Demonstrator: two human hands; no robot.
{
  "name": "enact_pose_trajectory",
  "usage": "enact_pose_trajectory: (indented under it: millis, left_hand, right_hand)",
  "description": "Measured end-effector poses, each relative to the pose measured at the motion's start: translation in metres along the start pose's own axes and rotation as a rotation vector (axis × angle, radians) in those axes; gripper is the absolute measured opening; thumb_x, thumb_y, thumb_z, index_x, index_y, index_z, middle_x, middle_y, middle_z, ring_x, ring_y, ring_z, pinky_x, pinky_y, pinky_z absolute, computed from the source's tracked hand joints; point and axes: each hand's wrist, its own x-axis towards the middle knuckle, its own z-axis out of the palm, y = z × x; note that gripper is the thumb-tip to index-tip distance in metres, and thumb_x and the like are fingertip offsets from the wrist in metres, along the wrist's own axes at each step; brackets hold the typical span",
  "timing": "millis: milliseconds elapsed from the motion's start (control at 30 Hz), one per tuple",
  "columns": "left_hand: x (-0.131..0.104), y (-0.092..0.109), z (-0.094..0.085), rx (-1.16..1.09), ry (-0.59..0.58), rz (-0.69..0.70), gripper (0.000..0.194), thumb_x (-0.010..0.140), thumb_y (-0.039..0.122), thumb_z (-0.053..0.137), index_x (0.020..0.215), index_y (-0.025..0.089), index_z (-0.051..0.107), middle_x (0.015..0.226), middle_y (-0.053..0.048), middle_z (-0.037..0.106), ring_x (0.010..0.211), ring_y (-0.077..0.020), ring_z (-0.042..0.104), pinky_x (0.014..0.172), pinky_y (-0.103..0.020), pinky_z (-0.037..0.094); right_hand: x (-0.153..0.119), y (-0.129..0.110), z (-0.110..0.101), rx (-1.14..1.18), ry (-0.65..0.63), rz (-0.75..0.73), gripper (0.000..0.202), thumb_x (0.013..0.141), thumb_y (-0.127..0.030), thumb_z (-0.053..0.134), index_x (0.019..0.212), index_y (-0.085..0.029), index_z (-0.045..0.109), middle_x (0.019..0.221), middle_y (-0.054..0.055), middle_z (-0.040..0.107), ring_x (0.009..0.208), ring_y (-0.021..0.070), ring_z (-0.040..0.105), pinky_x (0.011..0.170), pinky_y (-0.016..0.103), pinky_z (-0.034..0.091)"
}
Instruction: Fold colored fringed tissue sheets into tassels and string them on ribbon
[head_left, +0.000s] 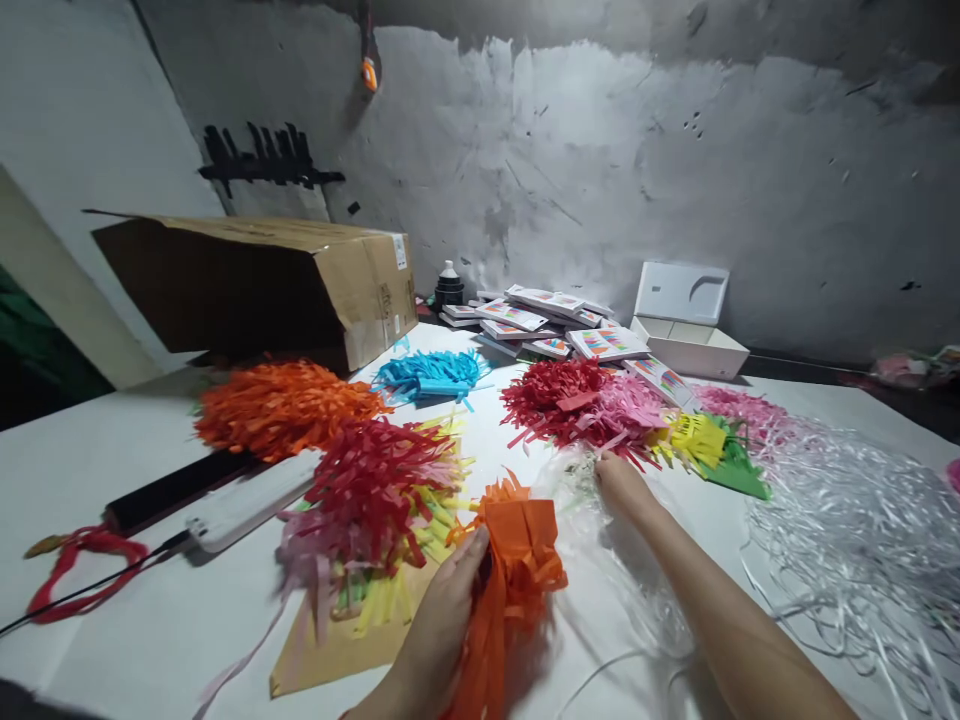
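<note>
My left hand (450, 600) is wrapped round a bundle of orange tissue fringe (519, 545), its flat folded end facing up near the table's front. My right hand (624, 487) is closed at a clear plastic bag (581, 500) with small pale bits inside; what its fingers pinch is too small to make out. Just behind that hand lie red fringe (555, 395) and pink fringe (626, 410). To the left of the orange bundle, red and pink fringe (375, 480) rests over yellow strips (442, 510) on a brown cardboard sheet (337, 645).
An open cardboard box (367, 290) stands back left, with orange fringe (289, 405) before it. Blue fringe (435, 375), stacked flat packs (517, 317) and an open white box (697, 350) are behind. White ribbon (847, 530) spreads right; a white power strip (251, 500) lies left.
</note>
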Motion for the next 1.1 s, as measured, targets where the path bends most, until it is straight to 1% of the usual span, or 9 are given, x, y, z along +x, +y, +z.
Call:
enact_pose_trajectory:
  millis: [200, 367, 433, 533, 633, 733, 900, 1033, 1100]
  left_hand:
    - [-0.009, -0.013, 0.000, -0.293, -0.077, -0.103, 0.029, 0.084, 0.035, 0.075, 0.104, 0.015, 0.077, 0.116, -0.011, 0.077, 0.117, -0.0309, 0.067, 0.103, -0.042, 0.053]
    - [-0.019, -0.023, 0.003, -0.290, -0.166, -0.063, 0.041, 0.082, 0.048, 0.076, 0.106, 0.015, 0.076, 0.111, -0.012, 0.077, 0.111, -0.0316, 0.069, 0.096, -0.043, 0.056]
    - [-0.022, -0.029, 0.001, -0.231, -0.115, -0.040, 0.041, 0.076, 0.048, 0.081, 0.104, 0.018, 0.076, 0.119, -0.010, 0.075, 0.123, -0.0316, 0.062, 0.103, -0.042, 0.052]
    - [-0.027, -0.039, -0.006, -0.100, 0.001, -0.085, 0.040, 0.072, 0.047, 0.084, 0.101, 0.022, 0.077, 0.130, -0.008, 0.070, 0.137, -0.0306, 0.049, 0.112, -0.041, 0.044]
    - [-0.034, -0.044, -0.010, -0.030, 0.029, -0.112, 0.047, 0.070, 0.053, 0.085, 0.106, 0.024, 0.077, 0.133, -0.007, 0.068, 0.137, -0.0296, 0.049, 0.113, -0.038, 0.043]
    - [-0.040, -0.042, -0.007, -0.031, -0.124, -0.112, 0.055, 0.068, 0.058, 0.085, 0.109, 0.023, 0.075, 0.122, -0.009, 0.072, 0.128, -0.0320, 0.058, 0.105, -0.039, 0.049]
    - [-0.043, -0.032, 0.001, -0.095, -0.272, -0.079, 0.037, 0.081, 0.050, 0.078, 0.103, 0.020, 0.075, 0.112, -0.009, 0.075, 0.114, -0.0298, 0.065, 0.101, -0.039, 0.051]
    - [-0.045, -0.030, 0.003, -0.094, -0.264, -0.123, 0.036, 0.082, 0.048, 0.076, 0.104, 0.019, 0.075, 0.111, -0.010, 0.075, 0.111, -0.0309, 0.067, 0.100, -0.042, 0.051]
    - [-0.046, -0.031, 0.003, -0.078, -0.240, -0.137, 0.041, 0.080, 0.051, 0.077, 0.105, 0.019, 0.076, 0.111, -0.011, 0.076, 0.112, -0.0325, 0.067, 0.100, -0.044, 0.051]
  right_hand:
    - [-0.023, -0.009, -0.031, 0.019, 0.092, -0.065, 0.030, 0.098, -0.035, 0.062, 0.121, -0.017, 0.062, 0.120, 0.008, 0.064, 0.102, 0.0210, 0.065, 0.088, 0.042, 0.056]
    - [-0.102, -0.070, -0.063, 0.126, 0.286, -0.302, 0.020, 0.101, -0.030, 0.053, 0.106, -0.021, 0.071, 0.109, 0.009, 0.068, 0.104, 0.0213, 0.062, 0.094, 0.038, 0.048]
    - [-0.136, -0.099, -0.064, 0.232, 0.386, -0.505, 0.019, 0.095, -0.033, 0.063, 0.109, -0.021, 0.070, 0.105, 0.008, 0.068, 0.098, 0.0228, 0.062, 0.086, 0.038, 0.048]
    - [-0.166, -0.125, -0.054, 0.323, 0.544, -0.636, 0.012, 0.096, -0.015, 0.057, 0.101, -0.018, 0.067, 0.088, 0.005, 0.067, 0.078, 0.0190, 0.059, 0.076, 0.035, 0.043]
    - [-0.174, -0.126, -0.039, 0.486, 0.516, -0.553, 0.014, 0.095, -0.009, 0.056, 0.093, -0.020, 0.065, 0.083, 0.002, 0.065, 0.076, 0.0170, 0.058, 0.074, 0.032, 0.041]
    - [-0.174, -0.118, -0.030, 0.663, 0.365, -0.456, 0.012, 0.093, -0.013, 0.061, 0.086, -0.023, 0.064, 0.082, -0.001, 0.065, 0.077, 0.0162, 0.059, 0.074, 0.029, 0.043]
    - [-0.177, -0.114, -0.030, 0.895, 0.191, -0.324, 0.014, 0.092, -0.020, 0.063, 0.079, -0.023, 0.058, 0.078, -0.003, 0.064, 0.073, 0.0132, 0.060, 0.068, 0.023, 0.046]
    - [-0.182, -0.116, -0.024, 0.869, 0.309, -0.329, 0.007, 0.096, -0.017, 0.055, 0.096, -0.024, 0.056, 0.081, -0.003, 0.063, 0.073, 0.0121, 0.062, 0.066, 0.020, 0.049]
    - [-0.184, -0.116, -0.020, 0.778, 0.422, -0.404, 0.018, 0.097, -0.012, 0.050, 0.109, -0.025, 0.054, 0.091, 0.001, 0.065, 0.080, 0.0136, 0.064, 0.073, 0.023, 0.052]
